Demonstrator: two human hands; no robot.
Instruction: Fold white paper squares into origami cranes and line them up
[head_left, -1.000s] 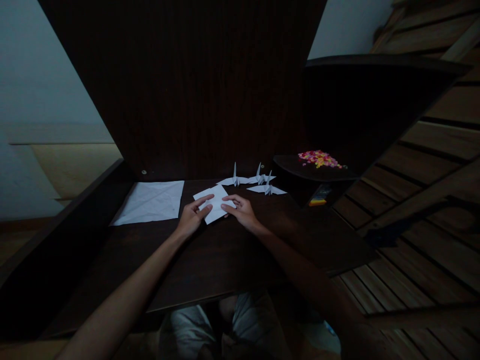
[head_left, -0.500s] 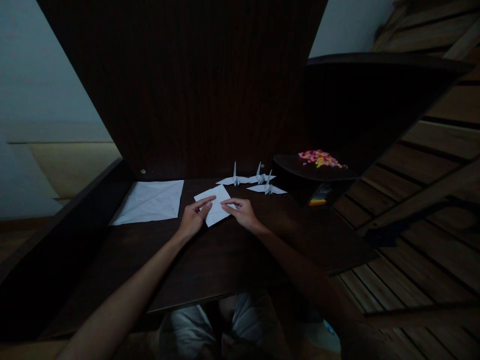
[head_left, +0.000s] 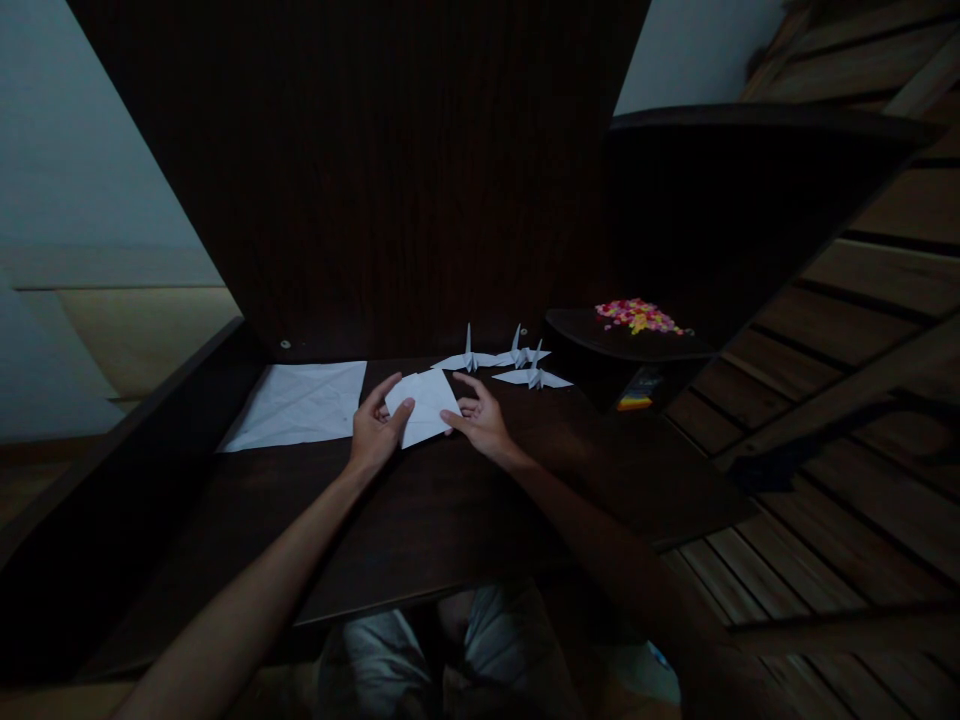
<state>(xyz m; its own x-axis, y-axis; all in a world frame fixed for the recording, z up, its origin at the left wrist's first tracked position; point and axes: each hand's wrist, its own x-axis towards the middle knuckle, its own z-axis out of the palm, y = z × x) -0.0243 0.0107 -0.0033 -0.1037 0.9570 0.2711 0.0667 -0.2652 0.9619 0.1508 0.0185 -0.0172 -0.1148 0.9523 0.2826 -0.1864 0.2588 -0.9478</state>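
A folded square of white paper is held between my two hands, just above the dark desk. My left hand pinches its left side, thumb on top and fingers behind. On the opposite side my right hand grips the lower right edge, with the thumb over the paper and the index finger raised clear of it. Creases run across the paper's face. Just behind, white origami cranes stand with wings spread: a left crane, a middle crane and a front crane.
A creased white sheet lies flat on the left of the desk. On a low rounded shelf at the right sits a pile of small pink, red and yellow pieces. A dark panel rises behind.
Both hands have gone from fingers laid on top of the paper to gripping its sides, thumbs on top. The paper has shifted slightly left and turned a little.
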